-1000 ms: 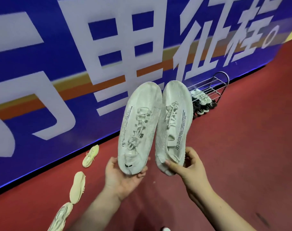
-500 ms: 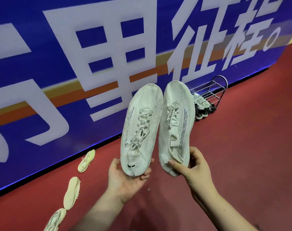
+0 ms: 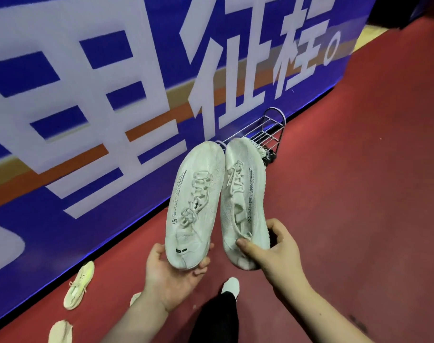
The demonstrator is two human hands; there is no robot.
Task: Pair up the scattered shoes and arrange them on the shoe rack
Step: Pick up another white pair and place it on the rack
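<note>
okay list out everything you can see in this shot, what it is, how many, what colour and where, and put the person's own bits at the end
held sneakers: 2, white with white laces and dark print, side by side, toes up, one in the left hand, one in the right
shoe rack: 1, silver wire, on the floor against the banner, behind the held sneakers
shoes on the rack: mostly hidden, white and dark, count unclear
loose shoes on the floor: at least 2, pale cream, lower left along the banner, one laces up, one cut off by the frame edge
banner: 1, blue with large white characters and an orange stripe, along the left
floor: red
left hand: cups one sneaker's heel
right hand: grips the other's heel
foot: white shoe, dark trouser leg, bottom centre
</note>
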